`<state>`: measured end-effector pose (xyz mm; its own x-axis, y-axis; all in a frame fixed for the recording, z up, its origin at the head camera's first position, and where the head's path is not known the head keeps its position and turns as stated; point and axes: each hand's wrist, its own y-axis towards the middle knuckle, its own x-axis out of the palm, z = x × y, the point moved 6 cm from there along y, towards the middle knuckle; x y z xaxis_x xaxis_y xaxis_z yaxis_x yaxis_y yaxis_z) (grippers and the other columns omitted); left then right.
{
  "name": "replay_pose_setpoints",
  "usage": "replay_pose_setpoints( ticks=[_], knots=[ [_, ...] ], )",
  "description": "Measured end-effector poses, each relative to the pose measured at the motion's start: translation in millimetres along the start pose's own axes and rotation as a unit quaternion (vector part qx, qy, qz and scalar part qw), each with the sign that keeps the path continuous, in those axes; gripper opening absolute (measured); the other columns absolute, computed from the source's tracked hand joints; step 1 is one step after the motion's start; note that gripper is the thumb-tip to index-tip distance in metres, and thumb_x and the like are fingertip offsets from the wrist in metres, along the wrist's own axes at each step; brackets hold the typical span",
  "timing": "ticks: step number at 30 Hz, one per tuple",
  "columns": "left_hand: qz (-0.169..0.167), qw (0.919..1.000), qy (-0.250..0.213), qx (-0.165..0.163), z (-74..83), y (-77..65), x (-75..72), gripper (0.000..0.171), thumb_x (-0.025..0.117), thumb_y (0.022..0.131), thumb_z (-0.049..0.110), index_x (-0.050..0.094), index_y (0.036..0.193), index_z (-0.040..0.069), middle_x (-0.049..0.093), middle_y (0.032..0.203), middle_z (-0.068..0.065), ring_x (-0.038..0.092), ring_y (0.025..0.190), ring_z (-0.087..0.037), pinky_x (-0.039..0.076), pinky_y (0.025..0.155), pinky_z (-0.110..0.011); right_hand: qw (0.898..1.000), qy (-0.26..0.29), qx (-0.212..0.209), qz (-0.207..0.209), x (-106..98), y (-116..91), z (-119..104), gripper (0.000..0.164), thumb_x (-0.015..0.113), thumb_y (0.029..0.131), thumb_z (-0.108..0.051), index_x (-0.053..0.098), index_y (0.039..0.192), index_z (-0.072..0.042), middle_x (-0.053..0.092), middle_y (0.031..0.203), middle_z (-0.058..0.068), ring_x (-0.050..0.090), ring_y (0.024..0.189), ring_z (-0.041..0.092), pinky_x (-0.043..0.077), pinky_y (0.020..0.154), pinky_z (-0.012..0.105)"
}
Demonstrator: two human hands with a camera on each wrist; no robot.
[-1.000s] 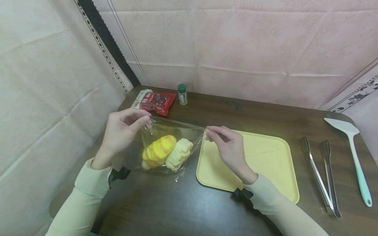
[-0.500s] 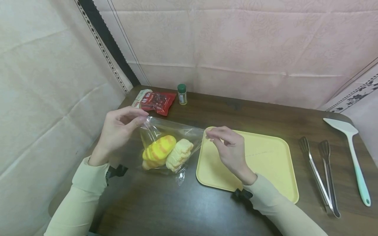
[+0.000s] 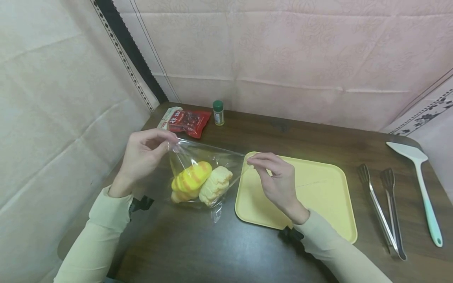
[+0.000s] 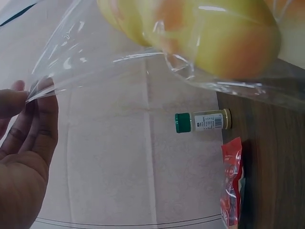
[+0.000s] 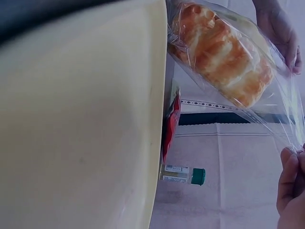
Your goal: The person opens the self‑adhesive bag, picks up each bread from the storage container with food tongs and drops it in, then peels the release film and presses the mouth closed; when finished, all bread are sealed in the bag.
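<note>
A clear plastic bag point(image 3: 226, 157) hangs stretched between both hands over the table. Its top left corner is pinched between thumb and fingers of my left hand point(image 3: 143, 157). My right hand point(image 3: 277, 179) pinches the top right corner, above the tray's left side. Inside the bag lie a yellow striped bread roll point(image 3: 192, 177) and a pale cream bread piece point(image 3: 216, 185), side by side. In the right wrist view the cream bread point(image 5: 221, 57) shows a browned face. The left wrist view shows the yellow roll point(image 4: 228, 38) close up through the film.
A yellow tray point(image 3: 322, 196) lies under and right of my right hand. Metal tongs point(image 3: 380, 212) and a pale green spatula point(image 3: 422, 192) are farther right. Behind the bag stand a red snack packet point(image 3: 191, 122) and a green-capped jar point(image 3: 218, 114). Cloth walls border the table.
The bag's top edge, slacker half a second ago, is now drawn straighter between the hands. My left hand has shifted slightly leftward since one second ago. Both hands keep their pinch.
</note>
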<state>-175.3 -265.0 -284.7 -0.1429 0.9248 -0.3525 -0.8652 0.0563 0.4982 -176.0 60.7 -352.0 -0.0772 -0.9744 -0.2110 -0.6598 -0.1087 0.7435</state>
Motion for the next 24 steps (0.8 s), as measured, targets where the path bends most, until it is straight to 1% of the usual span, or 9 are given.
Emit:
replay_pose_setpoints(
  ticks=[3,5,7,11,14,15,18,21,24],
  knots=[
    [-0.004,0.9999,-0.005,0.016,0.0,0.7,0.2,0.019,0.065,0.091,-0.019,0.080,0.092,-0.006,0.080,0.092,0.018,0.074,0.083,-0.002,0.059,0.074,-0.016,1.000,-0.023,0.000,-0.004,-1,1,0,0.022,0.076,0.088,0.016,0.086,0.098,-0.001,0.083,0.094,0.016,0.079,0.093,0.016,0.056,0.092,0.013],
    [-0.004,0.9996,-0.016,0.023,0.4,0.5,-0.5,0.025,0.060,0.090,-0.019,0.081,0.090,-0.005,0.081,0.094,0.016,0.075,0.088,-0.003,0.058,0.076,-0.016,0.999,-0.042,0.002,-0.009,-2,1,0,0.024,0.074,0.089,0.017,0.086,0.098,-0.002,0.083,0.094,0.014,0.080,0.092,0.020,0.055,0.093,0.012],
    [0.000,0.9993,-0.031,0.023,1.0,0.1,-0.9,0.027,0.060,0.089,-0.019,0.082,0.089,-0.003,0.082,0.094,0.014,0.075,0.090,-0.004,0.057,0.076,-0.015,0.998,-0.061,0.003,-0.015,-3,1,0,0.029,0.070,0.089,0.018,0.087,0.099,-0.003,0.084,0.095,0.012,0.080,0.090,0.024,0.054,0.091,0.012],
    [0.019,0.9987,-0.046,-0.007,1.3,0.4,2.1,0.020,0.075,0.091,-0.011,0.086,0.090,0.006,0.083,0.092,0.005,0.076,0.084,-0.005,0.059,0.074,-0.016,0.996,-0.088,0.012,-0.030,-5,2,2,0.038,0.060,0.087,0.021,0.087,0.099,-0.004,0.085,0.098,0.010,0.081,0.090,0.031,0.054,0.089,0.011],
    [0.027,0.9981,-0.043,-0.034,1.7,0.9,6.9,0.015,0.084,0.087,-0.006,0.085,0.093,0.007,0.082,0.090,0.005,0.076,0.078,-0.005,0.061,0.073,-0.018,0.994,-0.092,0.048,-0.044,-7,5,6,0.039,0.055,0.086,0.021,0.086,0.089,-0.002,0.084,0.094,0.011,0.082,0.090,0.031,0.051,0.083,0.009],
    [0.026,0.9979,-0.043,-0.041,2.1,0.8,8.5,0.015,0.084,0.087,-0.006,0.083,0.094,0.007,0.082,0.090,0.006,0.075,0.078,-0.005,0.061,0.073,-0.018,0.993,-0.092,0.067,-0.045,-8,7,8,0.039,0.054,0.085,0.021,0.084,0.084,-0.002,0.084,0.091,0.011,0.081,0.089,0.031,0.050,0.082,0.008],
    [0.013,0.9955,-0.076,-0.055,3.4,0.2,12.6,0.022,0.080,0.088,-0.012,0.076,0.101,0.005,0.080,0.091,0.008,0.076,0.080,-0.005,0.063,0.077,-0.019,0.988,-0.093,0.113,-0.043,-12,17,9,0.038,0.051,0.085,0.021,0.079,0.071,-0.001,0.082,0.085,0.012,0.080,0.086,0.031,0.047,0.078,0.008],
    [-0.006,0.9921,-0.111,-0.058,5.8,0.3,15.9,0.032,0.077,0.088,-0.017,0.070,0.105,0.009,0.080,0.092,0.008,0.078,0.084,-0.006,0.064,0.081,-0.020,0.985,-0.091,0.134,-0.052,-13,32,3,0.034,0.053,0.089,0.017,0.080,0.078,-0.002,0.082,0.088,0.012,0.079,0.085,0.030,0.050,0.080,0.010],
    [-0.025,0.9912,-0.118,-0.053,9.5,0.9,18.9,0.035,0.076,0.088,-0.018,0.069,0.107,0.010,0.080,0.093,0.008,0.078,0.085,-0.007,0.064,0.081,-0.021,0.980,-0.084,0.142,-0.108,-4,52,-13,0.024,0.063,0.096,0.007,0.084,0.097,-0.004,0.083,0.098,0.009,0.078,0.090,0.025,0.057,0.083,0.019]
  ],
)
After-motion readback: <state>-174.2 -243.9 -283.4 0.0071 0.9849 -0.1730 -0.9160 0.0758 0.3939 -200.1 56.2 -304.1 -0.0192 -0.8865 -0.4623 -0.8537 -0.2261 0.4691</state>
